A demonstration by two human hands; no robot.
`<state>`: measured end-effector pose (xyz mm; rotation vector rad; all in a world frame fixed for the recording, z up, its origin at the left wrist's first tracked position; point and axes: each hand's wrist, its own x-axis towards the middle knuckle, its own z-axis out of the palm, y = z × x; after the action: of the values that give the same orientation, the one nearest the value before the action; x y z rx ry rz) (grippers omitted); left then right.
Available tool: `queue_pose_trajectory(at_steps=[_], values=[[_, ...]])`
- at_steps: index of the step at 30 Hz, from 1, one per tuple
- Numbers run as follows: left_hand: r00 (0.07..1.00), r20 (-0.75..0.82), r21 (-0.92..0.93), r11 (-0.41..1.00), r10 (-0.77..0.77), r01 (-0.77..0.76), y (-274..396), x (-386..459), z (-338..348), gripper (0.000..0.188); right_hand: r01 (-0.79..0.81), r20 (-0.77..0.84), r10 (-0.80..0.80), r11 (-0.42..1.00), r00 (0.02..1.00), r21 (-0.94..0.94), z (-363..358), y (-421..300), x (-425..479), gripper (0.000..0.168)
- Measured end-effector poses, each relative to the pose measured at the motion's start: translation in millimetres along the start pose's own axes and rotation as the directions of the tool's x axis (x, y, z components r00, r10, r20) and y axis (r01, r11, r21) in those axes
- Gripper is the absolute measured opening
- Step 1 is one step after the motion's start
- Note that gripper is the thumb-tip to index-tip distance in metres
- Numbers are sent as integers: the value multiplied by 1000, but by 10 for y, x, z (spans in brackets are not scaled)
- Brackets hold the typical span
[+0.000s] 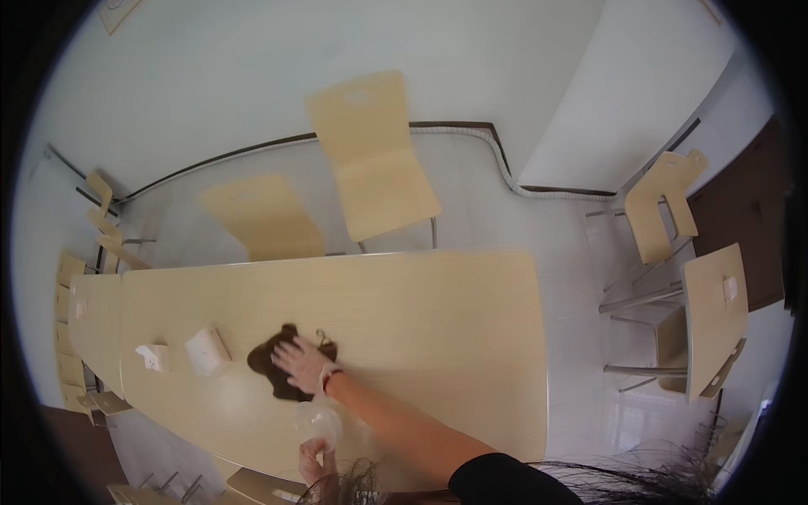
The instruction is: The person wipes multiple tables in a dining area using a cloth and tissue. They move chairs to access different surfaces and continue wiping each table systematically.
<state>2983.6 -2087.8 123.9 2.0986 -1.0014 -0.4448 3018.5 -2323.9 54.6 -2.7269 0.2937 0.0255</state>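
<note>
My right hand [304, 366] lies with fingers spread on a dark brown, soft-looking piece [264, 361], which could be hair or fabric. Thin wavy strands stick out at its far right side. A dark red band [328, 379] circles my right wrist. Nearer to me, my left hand [312, 461] holds a translucent, rounded thing [319, 424] by its lower end; it may be a balloon or thin plastic, and I cannot tell which. That thing is just below my right wrist in the view. All this is at the light wood-look table [435, 315].
On the table's left part stand a whitish packet [208, 352] and a small tissue pack [153, 358]. Two bentwood chairs [372, 158] [265, 214] face the far edge. Another table [713, 322] with chairs stands at the right. A pale pipe [499, 154] runs along the wall.
</note>
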Motion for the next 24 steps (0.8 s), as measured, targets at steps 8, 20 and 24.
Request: queue_pose_trajectory(at_steps=[8, 20, 24], values=[[992, 112, -1, 998, 56, -56, 273, -8, -103, 18, -792, -402, 723, 611, 562, -10, -737, 2297, -2141, 61], [985, 160, -137, 990, 60, -38, -238, -693, -341, 12, -797, -329, 794, 581, 511, 165, -50, 156, -2541, 67], [965, 157, -116, 974, 209, -193, -19, -790, -727, 20, -466, -262, 468, 882, 844, 76, 438, -1186, -1536, 66]])
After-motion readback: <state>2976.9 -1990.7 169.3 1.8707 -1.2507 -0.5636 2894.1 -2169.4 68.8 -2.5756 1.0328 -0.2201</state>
